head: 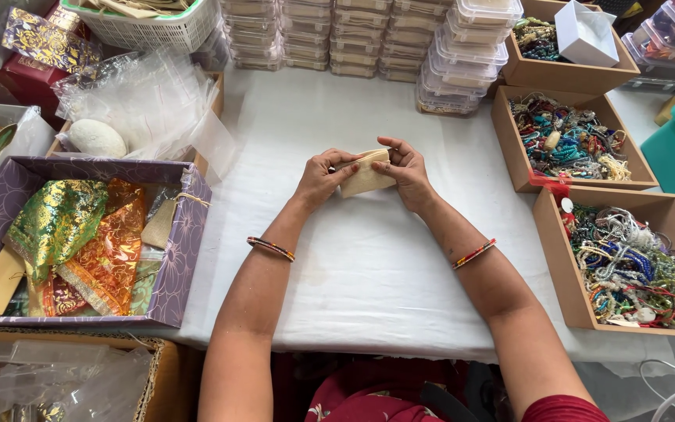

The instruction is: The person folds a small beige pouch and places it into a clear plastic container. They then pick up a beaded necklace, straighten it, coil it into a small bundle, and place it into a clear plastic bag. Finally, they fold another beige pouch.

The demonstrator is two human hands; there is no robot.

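Head view: my left hand (320,177) and right hand (405,173) pinch the small cream cloth pouch (366,175) at its mouth; the bead trays (574,141) sit at three o'clock.

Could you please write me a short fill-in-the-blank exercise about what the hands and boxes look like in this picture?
1. The left hand and right hand together hold a small ____ cloth pouch.
2. The purple box lies on the person's ____ side.
3. The brown boxes on the right hold beaded ____.

Missing words: beige; left; jewellery
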